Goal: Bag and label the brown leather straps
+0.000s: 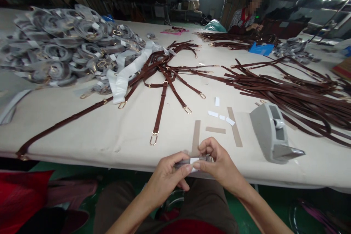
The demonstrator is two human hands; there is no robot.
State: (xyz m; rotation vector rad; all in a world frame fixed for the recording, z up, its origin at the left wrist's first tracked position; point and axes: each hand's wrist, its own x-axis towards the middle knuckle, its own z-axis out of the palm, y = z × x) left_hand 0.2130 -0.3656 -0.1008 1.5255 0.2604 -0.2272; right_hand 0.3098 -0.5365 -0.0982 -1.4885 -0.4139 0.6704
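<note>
At the table's front edge my left hand and my right hand are closed on the two ends of one wrapped coiled strap. A white label lies across its wrapping, between my thumbs. Most of the coil is hidden by my fingers. Just beyond my hands, brown paper strips and small white labels lie on the table. A grey tape dispenser stands to the right of my right hand. Brown leather straps with gold oval clasps fan out past my hands.
A large heap of wrapped coiled straps covers the left of the table. White wrapping strips lie beside it. Many loose brown straps spread over the right side. Another person sits at the far side, near a blue sheet.
</note>
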